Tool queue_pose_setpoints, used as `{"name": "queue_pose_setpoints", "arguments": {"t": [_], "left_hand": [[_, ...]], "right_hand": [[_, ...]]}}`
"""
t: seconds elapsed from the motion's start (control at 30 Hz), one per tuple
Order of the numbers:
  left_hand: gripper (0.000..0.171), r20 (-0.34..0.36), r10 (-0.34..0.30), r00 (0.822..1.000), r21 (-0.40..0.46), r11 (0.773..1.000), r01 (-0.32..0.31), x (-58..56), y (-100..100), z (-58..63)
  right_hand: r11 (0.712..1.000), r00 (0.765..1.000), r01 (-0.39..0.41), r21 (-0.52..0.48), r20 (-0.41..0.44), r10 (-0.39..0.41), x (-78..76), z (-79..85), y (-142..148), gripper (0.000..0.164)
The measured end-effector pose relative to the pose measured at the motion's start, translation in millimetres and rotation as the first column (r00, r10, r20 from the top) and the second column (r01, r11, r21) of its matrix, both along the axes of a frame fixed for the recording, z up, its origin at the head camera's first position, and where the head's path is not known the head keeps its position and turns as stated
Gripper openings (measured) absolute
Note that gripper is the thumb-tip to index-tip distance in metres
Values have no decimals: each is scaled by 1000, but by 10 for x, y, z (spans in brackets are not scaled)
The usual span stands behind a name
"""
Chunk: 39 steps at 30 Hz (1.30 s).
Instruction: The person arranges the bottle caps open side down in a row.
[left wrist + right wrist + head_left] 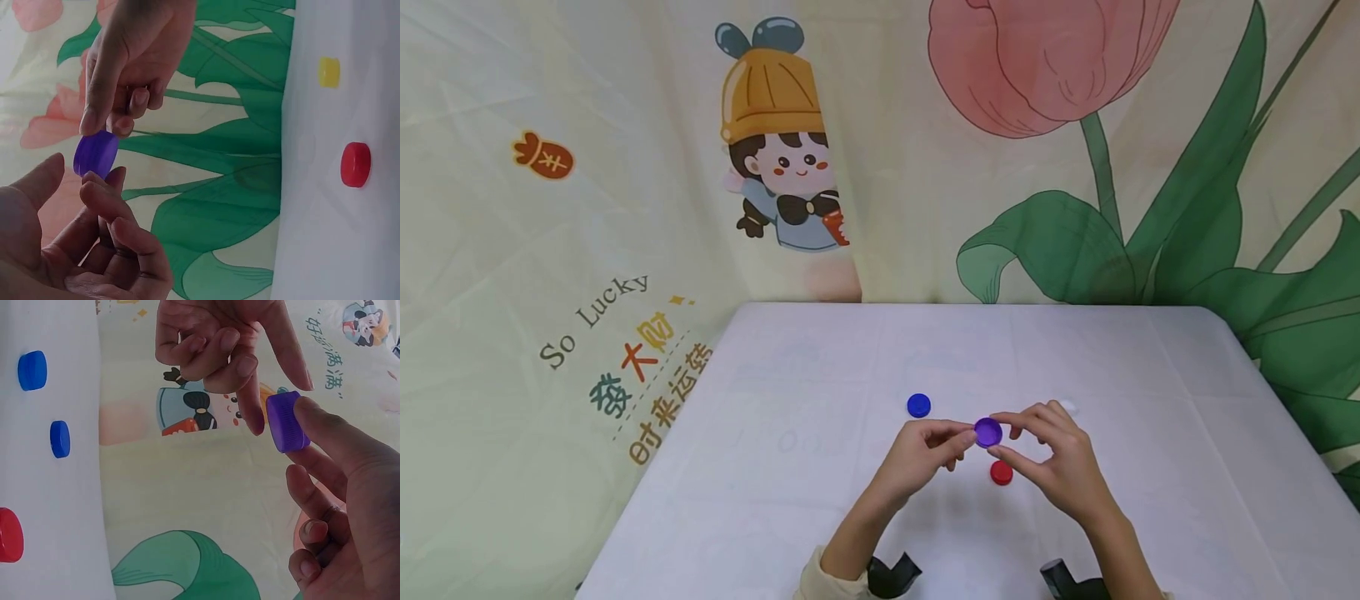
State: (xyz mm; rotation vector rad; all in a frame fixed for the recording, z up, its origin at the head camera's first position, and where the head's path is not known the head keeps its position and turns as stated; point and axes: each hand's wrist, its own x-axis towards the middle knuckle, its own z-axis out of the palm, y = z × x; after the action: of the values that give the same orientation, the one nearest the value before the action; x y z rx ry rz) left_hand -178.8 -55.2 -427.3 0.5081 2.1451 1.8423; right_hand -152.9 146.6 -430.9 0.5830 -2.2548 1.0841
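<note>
My right hand [1060,458] pinches a purple bottle cap [988,432] between thumb and forefinger, raised above the table. Its ridged side shows in the right wrist view, and its hollow face in the head view. The left hand [921,454] is held at the cap's left side. In the left wrist view its thumb stands apart from the cap [95,154], while a fingertip is right at the cap's lower edge. The other fingers of both hands bend loosely. A red cap [1001,472] lies on the table below, and a blue cap [918,406] lies beyond the left hand.
The white-covered table [820,358] also carries a yellow cap [329,72], seen in the left wrist view, and two blue caps in the right wrist view, one at its upper left [32,370]. A patterned curtain [895,208] hangs behind the table's far edge.
</note>
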Motion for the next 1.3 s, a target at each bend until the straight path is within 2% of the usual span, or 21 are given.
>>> {"name": "queue_pose_setpoints", "arguments": {"t": [0.13, 0.37, 0.67, 0.77, 0.83, 0.93, 1.0, 1.1, 1.17, 1.23, 1.27, 1.3], "left_hand": [[26, 19, -14, 1000, 9, 1000, 13, -15, 15, -20], [24, 42, 4, 999, 12, 1000, -4, -27, 40, -28], [23, 35, 26, 999, 0, 1000, -26, -33, 45, -18], [21, 3, 45, 999, -23, 999, -45, -10, 46, 35], [20, -35, 56, 998, -42, 997, -58, 29, 46, 115], [18, -133, 66, 989, -79, 994, -77, 80, 46, 213], [17, -206, 69, 976, -90, 992, -89, 88, 45, 221], [18, -314, 60, 947, -93, 991, -94, 40, 38, 109], [20, -388, 44, 921, -89, 992, -84, 2, 30, 25], [22, -472, 10, 881, -91, 994, -60, -30, 17, -36], [23, -515, -8, 857, -94, 995, -46, -42, 10, -52], [24, -564, -27, 826, -100, 994, -36, -52, 4, -63]], "right_hand": [[1000, 1000, -5, 8, 19, 4, -4, -1, 10, 38], [999, 998, -17, 28, 62, 16, -10, -4, 32, 37], [999, 998, -32, 11, 45, 31, -33, -55, 35, 39], [1000, 999, -28, 7, 27, 28, -41, -69, 38, 40], [1000, 1000, -24, 2, 19, 24, -45, -74, 43, 41], [1000, 999, -14, -2, 36, 14, -49, -81, 55, 38], [1000, 998, -14, -6, 58, 14, -47, -88, 62, 35], [1000, 995, -12, -7, 99, 12, -41, -106, 66, 28], [1000, 992, -14, -14, 123, 16, -36, -122, 67, 24], [1000, 990, -18, -23, 142, 21, -33, -137, 68, 20], [999, 988, -22, -30, 149, 26, -32, -144, 68, 19], [999, 988, -28, -37, 153, 34, -31, -149, 69, 17]]}}
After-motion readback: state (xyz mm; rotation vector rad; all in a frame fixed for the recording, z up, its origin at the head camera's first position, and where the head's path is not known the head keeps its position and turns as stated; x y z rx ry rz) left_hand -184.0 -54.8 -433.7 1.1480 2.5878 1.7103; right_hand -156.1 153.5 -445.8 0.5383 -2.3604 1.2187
